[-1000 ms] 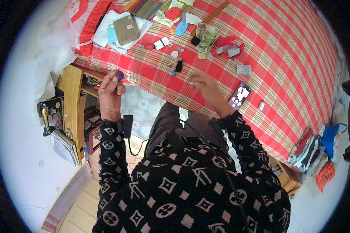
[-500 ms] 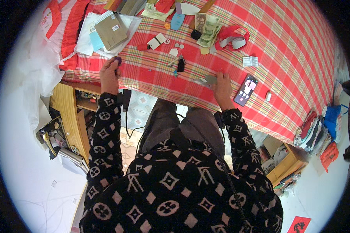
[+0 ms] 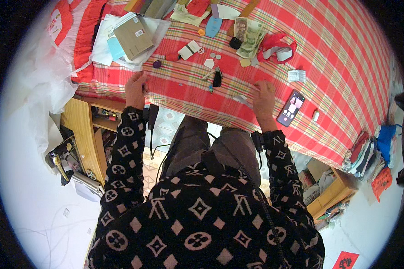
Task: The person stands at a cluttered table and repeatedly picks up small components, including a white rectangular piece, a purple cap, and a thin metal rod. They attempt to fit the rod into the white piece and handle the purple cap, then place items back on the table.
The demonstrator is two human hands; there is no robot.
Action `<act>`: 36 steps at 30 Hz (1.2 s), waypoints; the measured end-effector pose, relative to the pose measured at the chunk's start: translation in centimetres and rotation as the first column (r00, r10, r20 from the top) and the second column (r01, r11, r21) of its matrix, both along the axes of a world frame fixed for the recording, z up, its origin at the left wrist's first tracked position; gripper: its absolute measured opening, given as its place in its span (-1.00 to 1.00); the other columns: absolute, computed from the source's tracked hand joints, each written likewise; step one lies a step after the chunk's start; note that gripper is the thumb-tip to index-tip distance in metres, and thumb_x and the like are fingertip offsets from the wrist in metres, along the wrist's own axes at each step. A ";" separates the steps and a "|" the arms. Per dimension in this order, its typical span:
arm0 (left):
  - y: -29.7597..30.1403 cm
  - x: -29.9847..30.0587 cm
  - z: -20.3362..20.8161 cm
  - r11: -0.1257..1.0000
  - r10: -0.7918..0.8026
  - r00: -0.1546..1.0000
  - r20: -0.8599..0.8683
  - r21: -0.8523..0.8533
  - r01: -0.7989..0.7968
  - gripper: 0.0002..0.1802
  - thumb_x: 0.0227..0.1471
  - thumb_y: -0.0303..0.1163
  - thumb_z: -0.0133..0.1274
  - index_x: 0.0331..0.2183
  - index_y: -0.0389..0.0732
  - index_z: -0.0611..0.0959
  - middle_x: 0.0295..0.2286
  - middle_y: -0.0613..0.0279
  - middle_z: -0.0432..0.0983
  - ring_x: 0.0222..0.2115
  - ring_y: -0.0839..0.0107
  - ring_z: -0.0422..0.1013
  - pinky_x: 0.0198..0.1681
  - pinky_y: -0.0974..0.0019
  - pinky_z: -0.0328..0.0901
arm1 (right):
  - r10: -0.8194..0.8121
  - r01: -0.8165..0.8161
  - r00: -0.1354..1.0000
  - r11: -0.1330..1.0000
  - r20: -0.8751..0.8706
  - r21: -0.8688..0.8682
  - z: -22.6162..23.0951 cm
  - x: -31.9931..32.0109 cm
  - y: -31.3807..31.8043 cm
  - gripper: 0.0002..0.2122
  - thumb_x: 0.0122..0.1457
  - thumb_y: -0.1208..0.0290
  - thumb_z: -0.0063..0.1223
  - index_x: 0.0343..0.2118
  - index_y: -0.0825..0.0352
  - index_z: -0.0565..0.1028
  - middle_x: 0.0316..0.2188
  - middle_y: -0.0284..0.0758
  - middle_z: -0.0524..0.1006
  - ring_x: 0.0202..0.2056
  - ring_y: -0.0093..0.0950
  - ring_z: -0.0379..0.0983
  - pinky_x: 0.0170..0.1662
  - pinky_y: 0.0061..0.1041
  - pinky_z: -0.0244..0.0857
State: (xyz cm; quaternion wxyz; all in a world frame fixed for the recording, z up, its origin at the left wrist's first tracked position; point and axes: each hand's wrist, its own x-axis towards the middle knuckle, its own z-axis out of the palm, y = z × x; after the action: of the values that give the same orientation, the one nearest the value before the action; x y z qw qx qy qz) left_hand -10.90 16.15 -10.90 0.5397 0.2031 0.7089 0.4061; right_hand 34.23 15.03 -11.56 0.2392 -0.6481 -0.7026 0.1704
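At the near left of the checked cloth, my left hand (image 3: pixel 135 90) has its fingers curled in, with nothing visible in them. Just beyond it a small dark purple round thing (image 3: pixel 157 64) lies on the cloth. My right hand (image 3: pixel 264 96) rests low over the near right part with fingers bent together; whatever they may hold is hidden. Beside its thumb lies a small whitish flat piece (image 3: pixel 240 98). To its right is a phone (image 3: pixel 291 108) with a lit screen. Between my hands lie a black tassel-like thing (image 3: pixel 217 79) and a white five-sided piece (image 3: pixel 208 63).
A brown box (image 3: pixel 133 38) sits on white sheets at the far left. Banknotes (image 3: pixel 252 39), a blue oval piece (image 3: pixel 213 27), a red ribbon roll (image 3: pixel 283 54) and a folded paper (image 3: pixel 296 75) lie farther back. A small white case (image 3: pixel 316 116) is right of the phone.
My left hand has let go of the purple round thing and drawn back toward me. The grey-green piece at my right fingers no longer shows. The whole view has shifted slightly.
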 end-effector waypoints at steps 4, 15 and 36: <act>-2.4 0.7 2.6 1.000 0.024 0.999 0.045 0.008 -0.024 -0.60 0.13 -0.48 0.08 0.00 -0.43 0.49 -0.46 0.22 0.48 -0.63 0.56 0.28 -0.57 0.43 0.16 | 0.102 -0.088 0.987 0.990 0.121 -0.112 0.9 -2.8 0.1 -0.70 -0.01 0.41 0.20 -0.19 0.30 0.44 -0.22 -0.17 0.52 -0.23 -0.09 0.48 -0.19 -0.08 0.34; -9.9 3.9 7.8 0.982 0.185 0.974 0.128 -0.063 -0.179 -0.63 0.19 -0.45 0.01 -0.01 -0.44 0.48 -0.42 0.25 0.50 -0.64 0.59 0.24 -0.51 0.44 0.20 | 0.111 -0.120 0.993 0.868 -0.048 -0.483 -3.3 -10.1 5.0 -0.79 0.09 0.29 0.13 -0.36 0.35 0.47 -0.39 -0.06 0.57 -0.30 -0.06 0.54 -0.28 -0.14 0.42; -18.3 8.0 8.5 0.906 0.422 0.877 0.230 -0.063 -0.419 -0.61 0.19 -0.44 0.06 0.03 -0.37 0.45 -0.36 0.22 0.54 -0.58 0.56 0.33 -0.43 0.41 0.28 | -0.348 -0.362 0.601 0.685 -0.720 -0.633 -2.0 -4.1 5.1 -0.89 0.21 0.57 0.04 -0.21 0.38 0.51 -0.55 -0.44 0.44 -0.61 -0.65 0.29 -0.55 -0.63 0.19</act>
State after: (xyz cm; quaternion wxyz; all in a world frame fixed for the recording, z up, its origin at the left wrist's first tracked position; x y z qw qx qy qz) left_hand -2.91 -2.20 -2.35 0.5210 -0.0089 0.6685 0.5307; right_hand 30.14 20.14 -13.55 0.2477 -0.5354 -0.3917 0.7061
